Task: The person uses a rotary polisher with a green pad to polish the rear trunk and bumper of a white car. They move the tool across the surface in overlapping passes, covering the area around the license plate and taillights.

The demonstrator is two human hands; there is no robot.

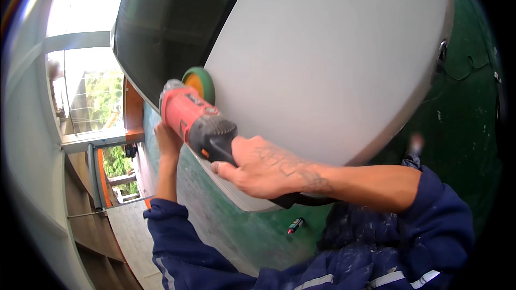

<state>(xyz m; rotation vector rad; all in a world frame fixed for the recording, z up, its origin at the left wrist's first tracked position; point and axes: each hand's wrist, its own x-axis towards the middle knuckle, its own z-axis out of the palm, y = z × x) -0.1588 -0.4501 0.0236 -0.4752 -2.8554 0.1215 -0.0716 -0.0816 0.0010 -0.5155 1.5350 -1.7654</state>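
Note:
A red and black power polisher [196, 113] is held over a pale grey car panel [333, 64]. My right hand [260, 164] is wrapped round its black rear handle, the thumb along the near side. At the front of the tool, my left hand [165, 135] is up against the polisher's left side; its fingers are mostly hidden behind the tool body. The round polishing pad [200, 83], green at the rim and orange-yellow inside, stands tilted at the border between the panel and the dark glass [172, 16]. Whether the pad touches the panel cannot be made out.
A dark cable [306, 200] runs from the tool's rear below my right forearm. On the green floor [441, 123] lies a small dark bottle [295, 225]. A thin cord [467, 70] lies at the far right. Windows [102, 91] and a whitish tiled surface [129, 236] are at the left.

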